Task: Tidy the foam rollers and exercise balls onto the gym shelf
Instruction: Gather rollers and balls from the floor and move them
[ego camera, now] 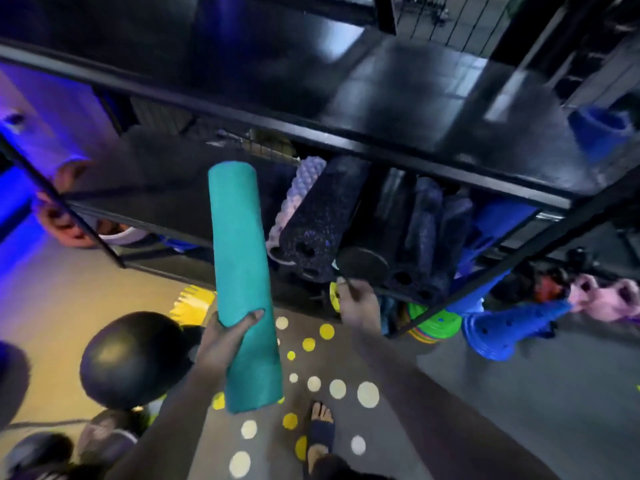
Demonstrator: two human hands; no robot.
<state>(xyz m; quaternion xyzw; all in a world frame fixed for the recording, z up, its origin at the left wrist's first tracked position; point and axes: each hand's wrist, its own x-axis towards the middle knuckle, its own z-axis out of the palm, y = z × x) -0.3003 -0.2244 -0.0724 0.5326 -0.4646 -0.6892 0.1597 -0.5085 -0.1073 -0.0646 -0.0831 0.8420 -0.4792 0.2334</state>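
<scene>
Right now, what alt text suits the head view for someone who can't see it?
The left hand grips a teal foam roller pointed toward a black shelf, where the right hand is at the end of a black roller. A black ball sits lower left.

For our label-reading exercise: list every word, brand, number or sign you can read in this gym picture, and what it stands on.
No readable text anywhere.
The teal foam roller held by the left hand, the black ball, the speckled roller and the blue cone show no print; the picture is blurred.
</scene>
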